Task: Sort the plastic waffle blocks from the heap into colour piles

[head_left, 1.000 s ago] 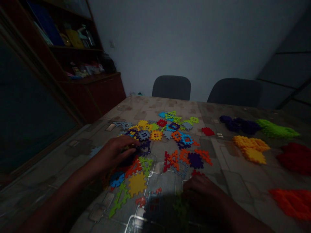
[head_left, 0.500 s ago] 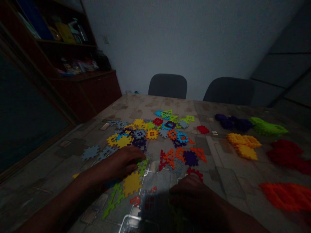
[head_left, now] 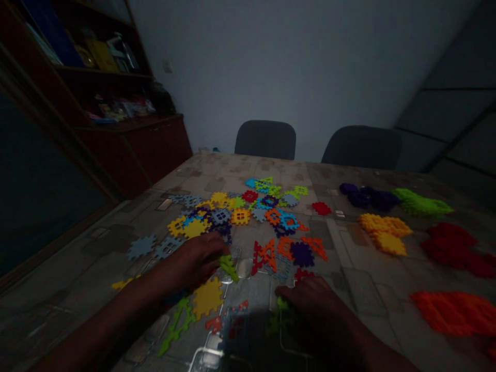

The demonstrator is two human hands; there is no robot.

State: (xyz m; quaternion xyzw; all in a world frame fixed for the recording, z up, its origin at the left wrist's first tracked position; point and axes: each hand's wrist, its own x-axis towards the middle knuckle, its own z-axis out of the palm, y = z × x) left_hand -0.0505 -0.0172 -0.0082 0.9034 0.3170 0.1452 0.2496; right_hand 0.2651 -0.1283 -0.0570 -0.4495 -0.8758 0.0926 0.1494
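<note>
A lime-green plastic waffle block [head_left: 228, 267] is pinched by the left hand [head_left: 196, 261] above the surface [head_left: 372, 294]. It is judged light and stiff, best held by its notches. The right hand [head_left: 306, 305] is curled against a second green block [head_left: 281, 310]; grip cannot be confirmed.

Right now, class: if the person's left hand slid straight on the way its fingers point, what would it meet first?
The lime-green plastic piece just past the fingers of the left hand. It may already touch them, but the dim light leaves that unclear.
</note>
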